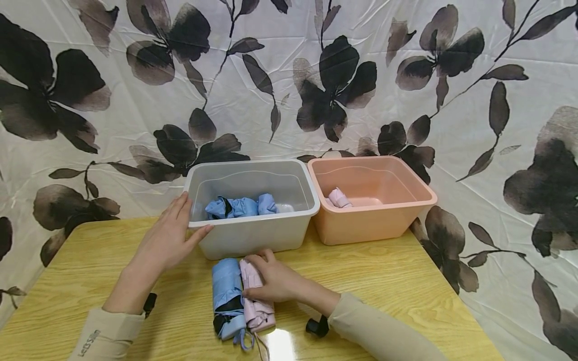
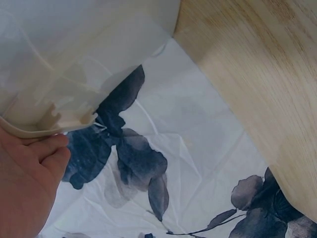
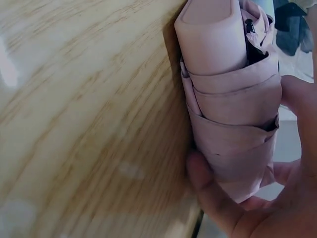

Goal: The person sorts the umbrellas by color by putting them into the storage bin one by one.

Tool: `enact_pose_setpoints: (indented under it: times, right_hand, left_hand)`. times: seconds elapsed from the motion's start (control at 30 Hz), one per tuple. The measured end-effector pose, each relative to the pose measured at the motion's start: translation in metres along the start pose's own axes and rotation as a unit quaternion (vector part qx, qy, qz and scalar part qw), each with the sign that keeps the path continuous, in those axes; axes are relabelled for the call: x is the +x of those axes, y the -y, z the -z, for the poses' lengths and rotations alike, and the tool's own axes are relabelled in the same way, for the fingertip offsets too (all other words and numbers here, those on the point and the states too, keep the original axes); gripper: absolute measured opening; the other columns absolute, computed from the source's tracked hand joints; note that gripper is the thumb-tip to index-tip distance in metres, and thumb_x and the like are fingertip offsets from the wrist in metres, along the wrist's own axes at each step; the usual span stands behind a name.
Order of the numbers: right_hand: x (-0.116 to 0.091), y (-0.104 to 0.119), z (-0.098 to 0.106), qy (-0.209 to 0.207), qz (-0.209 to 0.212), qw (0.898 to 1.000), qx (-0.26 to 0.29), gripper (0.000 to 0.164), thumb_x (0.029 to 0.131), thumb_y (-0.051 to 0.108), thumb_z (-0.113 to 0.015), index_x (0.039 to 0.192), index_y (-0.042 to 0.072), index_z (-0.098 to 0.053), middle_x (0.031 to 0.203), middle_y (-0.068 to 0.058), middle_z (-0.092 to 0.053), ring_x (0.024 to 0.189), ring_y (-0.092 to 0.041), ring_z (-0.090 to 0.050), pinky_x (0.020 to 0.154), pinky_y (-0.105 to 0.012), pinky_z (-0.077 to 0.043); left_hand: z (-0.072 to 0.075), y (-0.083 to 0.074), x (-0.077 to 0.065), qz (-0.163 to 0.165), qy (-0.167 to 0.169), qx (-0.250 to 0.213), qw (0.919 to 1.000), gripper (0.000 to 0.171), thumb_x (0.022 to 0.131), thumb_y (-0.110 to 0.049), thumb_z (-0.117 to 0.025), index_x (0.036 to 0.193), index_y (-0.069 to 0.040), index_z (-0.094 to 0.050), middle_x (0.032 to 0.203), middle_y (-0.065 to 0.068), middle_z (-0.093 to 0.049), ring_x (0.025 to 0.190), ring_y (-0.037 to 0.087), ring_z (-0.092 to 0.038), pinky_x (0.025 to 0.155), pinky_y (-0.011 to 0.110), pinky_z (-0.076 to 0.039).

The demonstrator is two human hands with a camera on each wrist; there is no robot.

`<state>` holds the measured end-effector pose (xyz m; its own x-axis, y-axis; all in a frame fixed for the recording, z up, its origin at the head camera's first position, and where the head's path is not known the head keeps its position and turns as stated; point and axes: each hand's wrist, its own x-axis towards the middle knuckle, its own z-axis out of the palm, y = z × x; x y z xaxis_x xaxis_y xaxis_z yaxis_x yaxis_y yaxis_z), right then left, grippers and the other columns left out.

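On the table lie a blue folded umbrella (image 1: 227,293) and, against its right side, a pink folded umbrella (image 1: 259,311). My right hand (image 1: 281,281) grips the pink one, thumb on one side and fingers on the other. In the right wrist view the pink umbrella (image 3: 233,114) has its handle end up, with the hand (image 3: 277,208) around its lower part. My left hand (image 1: 167,238) rests against the left end of the grey bin (image 1: 253,235), fingers straight along its side, thumb at the front rim. Blue folded umbrellas (image 1: 244,207) lie inside that bin.
Right of the grey bin stands a pink bin (image 1: 370,220) holding a small pink rolled bundle (image 1: 338,198). Both bins are at the back of the wooden table (image 1: 361,281), before a floral cloth (image 1: 271,30).
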<state>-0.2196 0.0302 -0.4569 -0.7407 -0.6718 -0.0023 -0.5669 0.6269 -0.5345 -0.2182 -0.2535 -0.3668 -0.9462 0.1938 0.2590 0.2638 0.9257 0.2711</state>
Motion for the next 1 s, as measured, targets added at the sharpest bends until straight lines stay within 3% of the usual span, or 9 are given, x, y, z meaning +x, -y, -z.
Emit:
enact_pose_setpoints:
  times: [0.4, 0.77, 1.0]
  right_hand:
    - [-0.005, 0.0, -0.006, -0.051, -0.033, 0.994, 0.096, 0.087, 0.076, 0.033, -0.086, 0.155, 0.019, -0.049, 0.146, -0.009, -0.044, 0.12, -0.019, -0.056, 0.103, -0.034, -0.05]
    - [-0.023, 0.001, -0.001, -0.111, 0.012, 0.979, 0.17, 0.088, 0.076, 0.02, -0.087, 0.155, 0.02, -0.048, 0.152, -0.003, -0.041, 0.128, -0.019, -0.052, 0.106, -0.034, -0.048]
    - [-0.035, 0.005, 0.01, -0.152, 0.054, 0.956, 0.245, 0.088, 0.076, 0.005, -0.087, 0.154, 0.022, -0.049, 0.158, -0.003, -0.036, 0.127, -0.023, -0.054, 0.085, -0.027, -0.061]
  left_hand:
    - [0.0, 0.0, 0.0, 0.003, 0.002, 0.0, 1.0, 0.098, 0.104, -0.062, -0.05, 0.159, 0.013, -0.02, 0.168, 0.032, -0.014, 0.154, 0.052, -0.017, 0.121, 0.069, -0.022]
    - [0.0, 0.0, 0.001, -0.002, 0.0, 0.0, 1.0, 0.098, 0.104, -0.062, -0.05, 0.16, 0.012, -0.018, 0.168, 0.033, -0.014, 0.154, 0.052, -0.017, 0.122, 0.068, -0.022]
    - [0.0, 0.0, 0.001, 0.001, 0.004, 0.001, 1.0, 0.099, 0.104, -0.062, -0.049, 0.161, 0.012, -0.017, 0.168, 0.032, -0.014, 0.154, 0.052, -0.016, 0.122, 0.067, -0.021]
